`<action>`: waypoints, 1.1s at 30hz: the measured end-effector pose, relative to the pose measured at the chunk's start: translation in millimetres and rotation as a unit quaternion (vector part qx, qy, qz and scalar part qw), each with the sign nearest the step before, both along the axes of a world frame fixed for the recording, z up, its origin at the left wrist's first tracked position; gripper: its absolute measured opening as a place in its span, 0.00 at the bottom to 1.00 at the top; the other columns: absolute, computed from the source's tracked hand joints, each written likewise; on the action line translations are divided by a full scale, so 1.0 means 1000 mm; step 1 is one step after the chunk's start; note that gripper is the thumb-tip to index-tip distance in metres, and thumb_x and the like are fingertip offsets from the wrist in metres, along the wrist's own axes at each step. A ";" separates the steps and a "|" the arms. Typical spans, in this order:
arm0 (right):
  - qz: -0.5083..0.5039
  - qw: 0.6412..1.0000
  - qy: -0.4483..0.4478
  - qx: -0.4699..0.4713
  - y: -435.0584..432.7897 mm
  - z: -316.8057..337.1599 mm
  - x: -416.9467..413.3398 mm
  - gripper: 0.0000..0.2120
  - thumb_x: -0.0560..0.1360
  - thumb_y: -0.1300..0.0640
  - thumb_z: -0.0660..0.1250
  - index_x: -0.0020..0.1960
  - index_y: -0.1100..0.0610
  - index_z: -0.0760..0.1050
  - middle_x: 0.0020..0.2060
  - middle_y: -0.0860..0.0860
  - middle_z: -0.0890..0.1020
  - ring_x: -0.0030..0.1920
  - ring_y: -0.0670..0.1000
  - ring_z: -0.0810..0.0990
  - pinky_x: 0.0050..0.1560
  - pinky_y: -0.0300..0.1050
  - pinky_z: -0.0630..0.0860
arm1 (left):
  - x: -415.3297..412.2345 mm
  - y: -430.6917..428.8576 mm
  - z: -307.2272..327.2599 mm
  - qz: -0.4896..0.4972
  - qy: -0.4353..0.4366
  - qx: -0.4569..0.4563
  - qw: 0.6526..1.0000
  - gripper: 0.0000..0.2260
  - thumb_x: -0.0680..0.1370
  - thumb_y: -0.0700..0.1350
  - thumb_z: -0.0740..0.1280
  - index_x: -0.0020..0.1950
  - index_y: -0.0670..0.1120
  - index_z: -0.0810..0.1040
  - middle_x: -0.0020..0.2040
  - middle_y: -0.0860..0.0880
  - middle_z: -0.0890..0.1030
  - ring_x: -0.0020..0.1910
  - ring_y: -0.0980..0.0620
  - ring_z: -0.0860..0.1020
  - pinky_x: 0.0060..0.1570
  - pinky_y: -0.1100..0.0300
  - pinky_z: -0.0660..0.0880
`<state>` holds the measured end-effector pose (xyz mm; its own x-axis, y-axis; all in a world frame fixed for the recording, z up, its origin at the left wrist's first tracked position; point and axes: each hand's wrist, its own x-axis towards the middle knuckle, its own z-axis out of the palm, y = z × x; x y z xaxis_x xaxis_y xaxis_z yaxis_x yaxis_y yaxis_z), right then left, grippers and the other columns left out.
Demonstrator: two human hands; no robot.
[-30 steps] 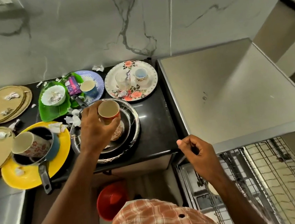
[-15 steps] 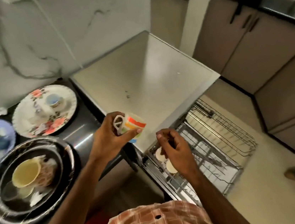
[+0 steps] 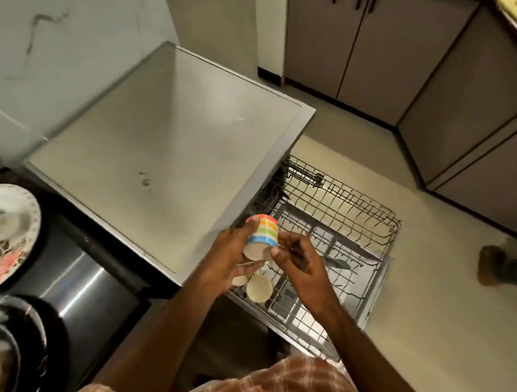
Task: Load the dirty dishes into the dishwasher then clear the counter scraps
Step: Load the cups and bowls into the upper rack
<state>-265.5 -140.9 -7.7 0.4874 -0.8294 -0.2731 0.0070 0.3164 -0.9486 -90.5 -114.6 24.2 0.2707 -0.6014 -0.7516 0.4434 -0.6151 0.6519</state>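
My left hand grips a striped mug with rainbow bands, tilted with its base toward me, above the pulled-out dishwasher rack. My right hand touches the mug's lower rim with thumb and fingertips. Two pale cups sit upside down in the rack's near-left corner, partly hidden by my hands. The rack pokes out from under the grey dishwasher top.
On the dark counter at left stand a floral plate with small cups and nested steel pans. Brown cabinets line the far wall. Another person's feet stand on the floor at right.
My left hand has carried the striped mug from the counter over to the rack. My right hand has risen to meet the mug. The view has swung right toward the dishwasher.
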 end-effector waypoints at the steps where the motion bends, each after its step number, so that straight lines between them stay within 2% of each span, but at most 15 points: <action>1: 0.002 1.000 0.007 0.004 -0.005 -0.005 -0.004 0.18 0.79 0.53 0.73 0.67 0.53 0.75 0.62 0.52 0.82 0.62 0.53 0.83 0.63 0.54 0.80 | -0.004 -0.008 -0.006 -0.007 0.005 0.011 1.000 0.19 0.78 0.59 0.70 0.60 0.46 0.79 0.51 0.44 0.87 0.50 0.45 0.86 0.48 0.47 0.83; 4: -0.012 0.999 0.039 0.023 -0.020 -0.019 -0.009 0.21 0.77 0.49 0.75 0.67 0.48 0.73 0.62 0.49 0.82 0.60 0.49 0.84 0.58 0.49 0.82 | -0.011 -0.025 -0.024 -0.008 0.012 0.030 0.999 0.19 0.81 0.57 0.66 0.63 0.44 0.78 0.54 0.42 0.85 0.52 0.42 0.85 0.51 0.43 0.82; 7: -0.055 0.994 0.051 0.085 -0.039 -0.040 -0.010 0.22 0.75 0.46 0.77 0.65 0.43 0.74 0.59 0.52 0.84 0.57 0.52 0.85 0.55 0.50 0.83 | -0.021 -0.036 -0.040 -0.008 0.010 0.039 0.999 0.11 0.85 0.47 0.61 0.63 0.43 0.76 0.56 0.40 0.83 0.52 0.44 0.84 0.56 0.45 0.81; 11: -0.080 0.978 0.028 0.190 -0.065 -0.064 -0.007 0.20 0.76 0.53 0.76 0.64 0.53 0.73 0.58 0.60 0.84 0.53 0.57 0.87 0.51 0.51 0.84 | -0.020 -0.038 -0.073 -0.071 -0.065 0.048 0.994 0.11 0.81 0.36 0.67 0.62 0.43 0.79 0.56 0.42 0.84 0.51 0.49 0.86 0.52 0.55 0.83; 14: -0.064 0.976 0.074 0.196 -0.080 -0.083 -0.002 0.19 0.77 0.53 0.76 0.63 0.53 0.72 0.57 0.58 0.84 0.52 0.55 0.87 0.52 0.53 0.85 | -0.018 -0.042 -0.084 -0.100 -0.122 0.066 0.985 0.15 0.79 0.40 0.71 0.66 0.45 0.79 0.55 0.46 0.85 0.49 0.51 0.86 0.49 0.56 0.84; 16: -0.047 0.976 0.156 0.142 -0.093 -0.098 0.005 0.20 0.75 0.48 0.76 0.63 0.46 0.73 0.57 0.53 0.83 0.52 0.53 0.86 0.53 0.54 0.85 | -0.018 -0.045 -0.086 -0.152 -0.209 0.083 0.963 0.18 0.79 0.47 0.71 0.69 0.48 0.77 0.59 0.50 0.84 0.49 0.54 0.83 0.43 0.66 0.80; 17: -0.032 0.975 0.194 0.105 -0.101 -0.104 0.009 0.21 0.75 0.46 0.76 0.64 0.44 0.73 0.57 0.50 0.83 0.51 0.51 0.86 0.51 0.52 0.85 | -0.018 -0.045 -0.087 -0.171 -0.250 0.090 0.949 0.20 0.80 0.48 0.70 0.72 0.48 0.75 0.62 0.50 0.82 0.51 0.55 0.81 0.44 0.68 0.77; 19: 0.002 0.970 0.242 0.036 -0.119 -0.121 0.019 0.23 0.75 0.49 0.76 0.68 0.45 0.72 0.56 0.49 0.81 0.49 0.49 0.85 0.44 0.46 0.84 | -0.015 -0.040 -0.093 -0.195 -0.293 0.100 0.930 0.22 0.81 0.49 0.69 0.74 0.46 0.72 0.68 0.48 0.79 0.59 0.52 0.79 0.56 0.63 0.76; 21: 0.059 0.953 0.296 -0.033 -0.137 -0.139 0.032 0.27 0.76 0.53 0.75 0.72 0.52 0.71 0.59 0.53 0.80 0.51 0.51 0.84 0.44 0.46 0.85 | -0.009 -0.030 -0.098 -0.217 -0.312 0.109 0.918 0.23 0.81 0.49 0.67 0.76 0.47 0.70 0.70 0.46 0.76 0.65 0.49 0.77 0.62 0.59 0.74; 23: 0.129 0.914 0.372 -0.098 -0.152 -0.160 0.045 0.30 0.76 0.55 0.74 0.75 0.59 0.68 0.63 0.57 0.77 0.56 0.55 0.82 0.51 0.50 0.84 | -0.003 -0.017 -0.100 -0.244 -0.330 0.111 0.905 0.23 0.82 0.48 0.66 0.76 0.48 0.69 0.71 0.46 0.74 0.67 0.48 0.75 0.61 0.60 0.71; 24: 0.159 0.892 0.403 -0.131 -0.158 -0.168 0.050 0.31 0.76 0.55 0.74 0.74 0.61 0.68 0.63 0.58 0.77 0.57 0.56 0.81 0.52 0.48 0.82 | -0.001 -0.011 -0.100 -0.255 -0.340 0.109 0.899 0.23 0.82 0.47 0.66 0.77 0.48 0.68 0.71 0.46 0.74 0.68 0.48 0.73 0.63 0.60 0.69; 27: 0.241 0.831 0.449 -0.224 -0.175 -0.198 0.070 0.31 0.74 0.53 0.77 0.72 0.61 0.69 0.61 0.59 0.80 0.57 0.58 0.81 0.52 0.44 0.78 | 0.009 0.010 -0.104 -0.257 -0.362 0.102 0.890 0.23 0.80 0.45 0.67 0.75 0.50 0.69 0.71 0.48 0.74 0.70 0.48 0.72 0.69 0.55 0.67; 30: 0.307 0.792 0.483 -0.212 -0.186 -0.225 0.090 0.32 0.75 0.50 0.76 0.73 0.57 0.67 0.65 0.58 0.76 0.62 0.60 0.78 0.61 0.54 0.81 | 0.016 0.028 -0.108 -0.238 -0.377 0.093 0.890 0.23 0.78 0.48 0.68 0.74 0.53 0.70 0.69 0.50 0.76 0.69 0.49 0.74 0.70 0.53 0.69; 33: 0.346 0.752 0.504 -0.247 -0.189 -0.245 0.104 0.32 0.77 0.49 0.73 0.75 0.59 0.66 0.68 0.61 0.74 0.64 0.62 0.77 0.63 0.57 0.80 | 0.018 0.040 -0.106 -0.239 -0.391 0.085 0.885 0.24 0.80 0.49 0.67 0.75 0.53 0.68 0.70 0.50 0.76 0.68 0.50 0.74 0.70 0.53 0.69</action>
<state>-161.3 -329.7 -253.1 0.6008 -0.5943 -0.5347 -0.7985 -0.4786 -0.3652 -72.3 -74.8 -81.3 0.4938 -0.6838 -0.5372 -0.4390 -0.7293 0.5248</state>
